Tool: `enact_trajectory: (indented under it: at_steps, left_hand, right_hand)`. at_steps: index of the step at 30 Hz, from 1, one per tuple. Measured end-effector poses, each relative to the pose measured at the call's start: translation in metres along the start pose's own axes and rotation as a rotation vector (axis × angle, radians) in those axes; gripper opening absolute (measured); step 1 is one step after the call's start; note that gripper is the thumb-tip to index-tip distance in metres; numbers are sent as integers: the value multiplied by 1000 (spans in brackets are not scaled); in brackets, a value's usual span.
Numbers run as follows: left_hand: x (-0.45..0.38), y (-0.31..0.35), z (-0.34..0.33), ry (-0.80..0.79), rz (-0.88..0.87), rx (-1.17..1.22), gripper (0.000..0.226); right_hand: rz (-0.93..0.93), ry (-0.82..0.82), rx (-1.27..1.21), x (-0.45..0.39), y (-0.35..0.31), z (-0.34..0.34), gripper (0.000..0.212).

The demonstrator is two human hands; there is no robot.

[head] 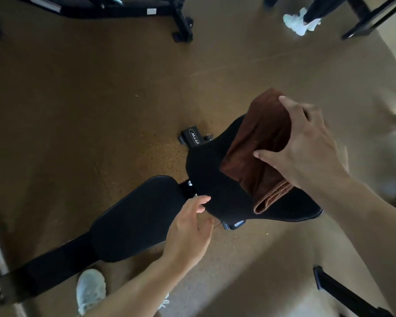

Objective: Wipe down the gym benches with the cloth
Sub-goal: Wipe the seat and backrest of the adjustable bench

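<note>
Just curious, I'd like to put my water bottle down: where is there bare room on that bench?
The long pad, left of the left hand, is bare. The wider pad is crowded: brown cloth and right hand cover its right side.

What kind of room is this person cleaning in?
Most likely a gym. A black padded bench with a separate wide pad sits on speckled rubber-like flooring, and another black equipment frame stands beyond it.
</note>
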State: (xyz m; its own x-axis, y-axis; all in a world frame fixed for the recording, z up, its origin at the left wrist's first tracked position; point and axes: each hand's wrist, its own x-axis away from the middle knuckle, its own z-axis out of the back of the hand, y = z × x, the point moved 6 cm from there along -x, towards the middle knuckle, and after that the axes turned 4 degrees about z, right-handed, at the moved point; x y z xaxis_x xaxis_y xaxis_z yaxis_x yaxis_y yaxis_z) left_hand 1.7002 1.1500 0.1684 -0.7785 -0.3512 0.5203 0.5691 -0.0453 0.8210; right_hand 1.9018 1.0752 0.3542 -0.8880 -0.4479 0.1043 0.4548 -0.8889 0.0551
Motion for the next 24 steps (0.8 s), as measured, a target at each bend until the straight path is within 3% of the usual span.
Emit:
enact_trajectory:
  at_steps: [8,13,16,20,24]
  left_hand:
    - [-13,52,19,-35,-86,25,56]
    - [-55,65,20,71,-68,33,53]
    - [-78,51,10,154,18,106,48]
    - [-90,24,-9,263,166,202,43]
    - [-88,9,-25,361,236,250,41]
  right_hand:
    - [41,-106,62,-22,-15,7,90]
    - [223,-113,389,-53,-44,-3,61]
    - [391,-133,465,-67,-61,-10,43]
    - [564,-359,473,-81,-75,-23,31]
    - [723,-569,633,-89,-94,-45,25]
